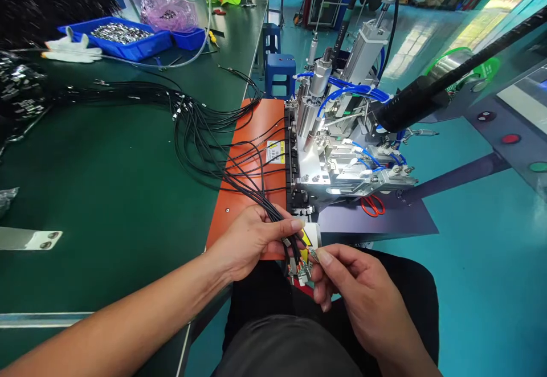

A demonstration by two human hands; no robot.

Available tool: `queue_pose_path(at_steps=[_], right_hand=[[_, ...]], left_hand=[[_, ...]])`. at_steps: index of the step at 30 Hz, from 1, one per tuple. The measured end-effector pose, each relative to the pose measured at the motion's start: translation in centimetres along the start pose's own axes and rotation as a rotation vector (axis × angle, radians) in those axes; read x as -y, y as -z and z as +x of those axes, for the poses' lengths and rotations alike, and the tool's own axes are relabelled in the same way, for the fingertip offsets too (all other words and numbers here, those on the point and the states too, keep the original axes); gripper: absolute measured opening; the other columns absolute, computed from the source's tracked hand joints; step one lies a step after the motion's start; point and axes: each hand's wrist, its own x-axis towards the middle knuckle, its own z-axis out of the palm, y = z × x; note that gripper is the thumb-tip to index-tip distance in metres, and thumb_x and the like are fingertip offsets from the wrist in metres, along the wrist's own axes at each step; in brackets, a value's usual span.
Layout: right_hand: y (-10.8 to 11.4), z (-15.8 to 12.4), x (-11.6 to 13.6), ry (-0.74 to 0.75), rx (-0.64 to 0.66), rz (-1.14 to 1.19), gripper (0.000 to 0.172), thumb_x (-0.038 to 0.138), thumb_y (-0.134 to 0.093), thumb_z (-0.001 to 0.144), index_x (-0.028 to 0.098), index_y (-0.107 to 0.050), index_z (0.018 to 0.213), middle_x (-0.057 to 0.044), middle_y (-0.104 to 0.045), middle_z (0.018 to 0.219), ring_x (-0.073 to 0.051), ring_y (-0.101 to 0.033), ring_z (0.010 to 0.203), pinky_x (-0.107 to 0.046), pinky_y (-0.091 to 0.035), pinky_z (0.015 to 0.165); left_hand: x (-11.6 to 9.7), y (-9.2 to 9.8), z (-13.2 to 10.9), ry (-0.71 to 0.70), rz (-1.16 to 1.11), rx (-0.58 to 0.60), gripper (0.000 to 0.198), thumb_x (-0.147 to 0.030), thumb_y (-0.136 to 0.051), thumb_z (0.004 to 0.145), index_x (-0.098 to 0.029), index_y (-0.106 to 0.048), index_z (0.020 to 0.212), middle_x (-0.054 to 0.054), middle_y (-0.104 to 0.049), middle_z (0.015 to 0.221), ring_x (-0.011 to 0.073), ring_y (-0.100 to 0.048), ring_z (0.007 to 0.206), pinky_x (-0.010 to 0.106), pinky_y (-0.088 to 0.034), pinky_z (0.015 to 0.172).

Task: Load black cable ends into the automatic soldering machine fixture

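My left hand [260,232] is closed around a bundle of thin black cables [252,190], thumb across the top. Small metal connectors [301,274] with orange and white wire ends hang below that grip. The thumb and fingertips of my right hand [352,283] pinch one small metal connector [314,255] at the end of a cable. From the bundle, the cables run back over an orange plate [248,203] and onto the green table. Several cables lead to the black edge of the machine [337,155] beside the plate. Its near end sits just above my hands.
A blue tray [137,52] of small metal parts stands at the back left, a white glove [72,49] at its corner. A thick black tube [410,109] crosses above the machine. Red-handled scissors [373,205] lie by its base. Blue stools [280,72] stand behind.
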Motion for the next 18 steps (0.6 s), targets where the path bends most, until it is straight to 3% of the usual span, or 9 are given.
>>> queue_pose_path(at_steps=[18], right_hand=[[-0.16, -0.2, -0.16, 0.024, -0.019, -0.007, 0.032, 0.045, -0.059, 0.093, 0.016, -0.067, 0.082, -0.003, -0.066, 0.07, -0.011, -0.059, 0.055, -0.023, -0.048, 0.05]], left_hand=[[-0.1, -0.08, 0.09, -0.013, -0.048, 0.013, 0.034, -0.037, -0.085, 0.068, -0.013, -0.063, 0.079, 0.005, -0.07, 0.072, 0.0143, -0.068, 0.063, 0.025, -0.058, 0.061]])
